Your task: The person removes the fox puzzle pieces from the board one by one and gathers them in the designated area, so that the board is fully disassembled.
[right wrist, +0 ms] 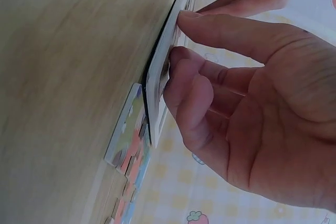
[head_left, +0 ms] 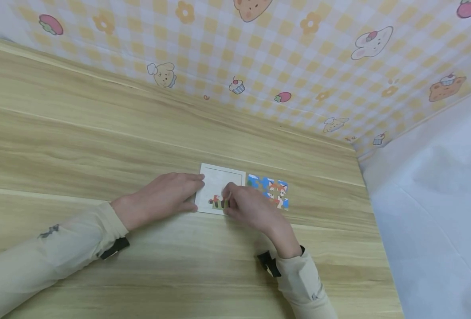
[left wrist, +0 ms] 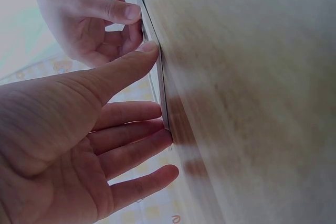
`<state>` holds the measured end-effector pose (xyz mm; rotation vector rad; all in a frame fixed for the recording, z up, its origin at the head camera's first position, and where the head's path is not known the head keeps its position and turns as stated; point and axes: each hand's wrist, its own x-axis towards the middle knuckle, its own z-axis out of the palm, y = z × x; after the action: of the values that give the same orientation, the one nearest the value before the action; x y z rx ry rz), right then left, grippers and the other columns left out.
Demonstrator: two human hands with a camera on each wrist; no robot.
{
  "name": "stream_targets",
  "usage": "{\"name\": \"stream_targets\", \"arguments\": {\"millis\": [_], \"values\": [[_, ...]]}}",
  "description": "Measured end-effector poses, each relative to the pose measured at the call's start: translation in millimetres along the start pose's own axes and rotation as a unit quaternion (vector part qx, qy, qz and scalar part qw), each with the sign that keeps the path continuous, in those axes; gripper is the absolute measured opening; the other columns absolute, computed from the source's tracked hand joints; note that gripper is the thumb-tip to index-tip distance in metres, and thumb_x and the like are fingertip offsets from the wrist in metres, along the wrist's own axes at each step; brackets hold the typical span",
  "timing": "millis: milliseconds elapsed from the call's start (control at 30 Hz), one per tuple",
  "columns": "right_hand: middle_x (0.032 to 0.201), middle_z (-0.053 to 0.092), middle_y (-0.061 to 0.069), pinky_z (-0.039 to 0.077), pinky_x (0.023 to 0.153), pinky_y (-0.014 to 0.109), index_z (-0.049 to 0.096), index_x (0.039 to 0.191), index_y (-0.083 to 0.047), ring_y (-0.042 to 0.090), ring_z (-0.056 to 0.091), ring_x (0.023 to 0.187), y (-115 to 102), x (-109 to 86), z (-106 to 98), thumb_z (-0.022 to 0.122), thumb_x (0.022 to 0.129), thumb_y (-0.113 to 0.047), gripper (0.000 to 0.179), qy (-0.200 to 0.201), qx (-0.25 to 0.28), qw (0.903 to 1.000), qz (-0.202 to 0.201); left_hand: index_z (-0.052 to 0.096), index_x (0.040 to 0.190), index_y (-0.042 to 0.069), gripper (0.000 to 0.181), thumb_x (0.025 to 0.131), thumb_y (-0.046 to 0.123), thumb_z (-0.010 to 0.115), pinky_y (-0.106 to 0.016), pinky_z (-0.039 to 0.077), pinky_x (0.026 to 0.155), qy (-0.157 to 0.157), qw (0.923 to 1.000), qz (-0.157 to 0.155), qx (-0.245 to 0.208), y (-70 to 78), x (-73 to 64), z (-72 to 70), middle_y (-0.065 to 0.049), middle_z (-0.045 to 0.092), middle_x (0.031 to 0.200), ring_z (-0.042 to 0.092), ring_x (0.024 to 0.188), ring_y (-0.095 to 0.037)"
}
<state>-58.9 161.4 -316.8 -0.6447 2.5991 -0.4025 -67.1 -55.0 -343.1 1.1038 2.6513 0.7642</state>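
A white puzzle tray [head_left: 219, 177] with a raised border lies on the wooden table. My left hand [head_left: 163, 195] rests at the tray's left side, fingers fairly straight, the thumb and fingertips touching its edge. Over the tray's lower right part, my right hand [head_left: 253, 206] has its fingers curled and pinches a puzzle piece, mostly hidden under the fingertips. Beside them a green and orange puzzle piece [head_left: 216, 204] shows in the lower part of the tray. The right wrist view has the curled right fingers [right wrist: 191, 98] right at the tray's surface.
Several puzzle pieces [head_left: 282, 189] with a fox and blue sky lie just right of the tray, partly behind the right hand. A yellow checked cloth [head_left: 259, 57] with cartoon prints hangs behind the table [head_left: 100, 133]. The table's right edge borders a pale surface [head_left: 431, 199].
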Motion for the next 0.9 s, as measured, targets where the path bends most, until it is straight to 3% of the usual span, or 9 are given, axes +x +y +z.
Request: {"name": "stream_targets", "arguments": {"millis": [533, 900], "values": [[0.073, 0.054, -0.006, 0.044, 0.059, 0.022, 0.055, 0.109, -0.008, 0.009, 0.051, 0.065, -1.3, 1.1, 2.4, 0.066, 0.086, -0.007, 0.026, -0.008, 0.006, 0.9999, 0.001, 0.063, 0.102, 0.000, 0.032, 0.077, 0.015, 0.076, -0.046, 0.045, 0.089, -0.004, 0.9999, -0.013, -0.001, 2.3, -0.6, -0.5, -0.022, 0.054, 0.125, 0.054, 0.112, -0.034], [0.079, 0.053, -0.003, 0.042, 0.058, 0.024, 0.054, 0.104, -0.011, 0.012, 0.049, 0.067, -4.0, -1.7, 6.3, 0.070, 0.082, -0.007, 0.027, 0.028, -0.008, 0.9996, -0.001, 0.062, 0.099, 0.000, 0.031, 0.077, 0.016, 0.077, -0.046, 0.046, 0.087, 0.000, 1.0000, -0.008, 0.005, 1.7, -0.3, 0.4, -0.023, 0.055, 0.124, 0.055, 0.111, -0.034]]}}
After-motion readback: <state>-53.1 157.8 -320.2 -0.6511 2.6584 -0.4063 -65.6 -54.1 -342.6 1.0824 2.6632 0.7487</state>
